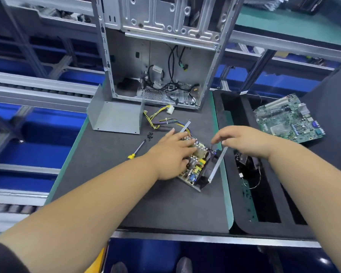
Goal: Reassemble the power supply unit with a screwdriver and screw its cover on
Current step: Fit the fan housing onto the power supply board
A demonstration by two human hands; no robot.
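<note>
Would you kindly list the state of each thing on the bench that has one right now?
Power supply unit: open, circuit board exposed, cover off.
Cover: lying apart on the mat, not fitted.
Screws: loose on the mat.
Screwdriver: lying on the mat, unheld.
Left hand: fingers straight, resting on the board.
Right hand: relaxed above the unit's right wall, holding nothing.
Computer case: open, cables loose inside.
Motherboard: out of the case, on foam.

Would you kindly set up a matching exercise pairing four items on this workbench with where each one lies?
Things:
1. screwdriver
2. metal cover
3. green motherboard
4. loose black screws

Places:
A. on the black foam tray at the right
B. in front of the open computer case, lying open side up
C. left of the left hand, yellow handle toward the person
D. between the cover and the screwdriver tip

Pairs: 1-C, 2-B, 3-A, 4-D
</note>
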